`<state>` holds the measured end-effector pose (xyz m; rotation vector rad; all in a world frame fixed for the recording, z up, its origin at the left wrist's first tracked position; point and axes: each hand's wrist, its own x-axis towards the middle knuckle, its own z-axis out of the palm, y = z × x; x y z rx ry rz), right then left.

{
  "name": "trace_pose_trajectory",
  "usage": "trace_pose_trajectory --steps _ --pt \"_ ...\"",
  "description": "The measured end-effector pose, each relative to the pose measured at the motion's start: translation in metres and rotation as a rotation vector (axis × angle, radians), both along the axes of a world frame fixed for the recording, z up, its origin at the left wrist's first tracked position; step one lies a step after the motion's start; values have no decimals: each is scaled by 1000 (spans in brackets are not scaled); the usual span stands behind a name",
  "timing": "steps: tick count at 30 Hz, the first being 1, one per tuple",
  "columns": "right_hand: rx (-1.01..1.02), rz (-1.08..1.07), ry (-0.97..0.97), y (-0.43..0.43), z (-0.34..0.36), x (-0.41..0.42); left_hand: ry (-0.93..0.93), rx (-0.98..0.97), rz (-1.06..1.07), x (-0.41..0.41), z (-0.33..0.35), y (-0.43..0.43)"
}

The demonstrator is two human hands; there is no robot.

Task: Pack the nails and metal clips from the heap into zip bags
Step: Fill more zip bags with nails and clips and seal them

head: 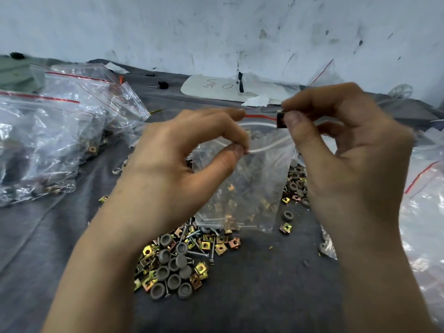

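Left hand: the near white lip of the zip bag is pinched between thumb and forefinger; the other fingers are curled.
Right hand: a small dark piece is pinched between thumb and forefinger, right at the mouth of the bag; its kind cannot be told. Whether the far lip is also gripped cannot be told.
Zip bag: it is held up between both hands, above the heap, with its mouth pulled open and the red stripe at the top edge. It hangs downward; some nails and yellowish clips are seen through the plastic at its bottom.
Heap: it lies on the dark cloth, under and in front of the bag, between the two forearms. It is made of metal clips, nails and round grey caps, all mixed. A smaller group of the same parts is seen just right of the bag.
Filled bags: several are piled at the left, on the cloth, with red stripes.
Other bags: clear plastic is seen at the right edge, partly behind the right arm.
White board: it is laid at the back, near the stained wall, with some handwriting on it.
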<state>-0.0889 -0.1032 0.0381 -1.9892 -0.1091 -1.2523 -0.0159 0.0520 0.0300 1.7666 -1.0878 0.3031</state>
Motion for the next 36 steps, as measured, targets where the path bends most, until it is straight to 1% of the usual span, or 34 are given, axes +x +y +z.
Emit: trace_pose_trajectory --steps 5,8,10,11,12,13,15,16,17,19,22,26,32,36 --pt "-6 28 116 1 -4 2 0 1 1 1 -1 0" --pt "140 29 67 -5 -6 4 17 -61 93 7 -2 4" --pt "240 -43 53 -12 -10 6 27 -127 133 11 -2 8" --pt "257 -90 97 -17 -13 7 26 -153 150 13 -2 10" --pt "254 -123 203 -22 -18 10 22 -170 170 15 -2 12" --pt "224 -130 375 -26 -23 13 16 -178 189 16 -2 13" --pt "68 -71 803 -29 -36 22 6 -182 218 17 -2 14" --pt "1 -21 977 -26 -43 26 2 -185 225 17 -2 14" --pt "-32 28 1097 -21 -51 29 -3 -188 230 17 -3 14" --pt "-53 85 1206 -10 -62 34 -13 -191 237 18 -3 14" --pt "-161 40 1262 1 -73 39 -18 -188 236 19 -2 14" --pt "-269 -12 1254 10 -76 41 -17 -183 216 20 -3 15" --pt "-208 55 1216 6 -77 41 -14 -187 213 20 -3 15" --pt "-169 144 1169 3 -79 41 -12 -190 212 20 -3 15"
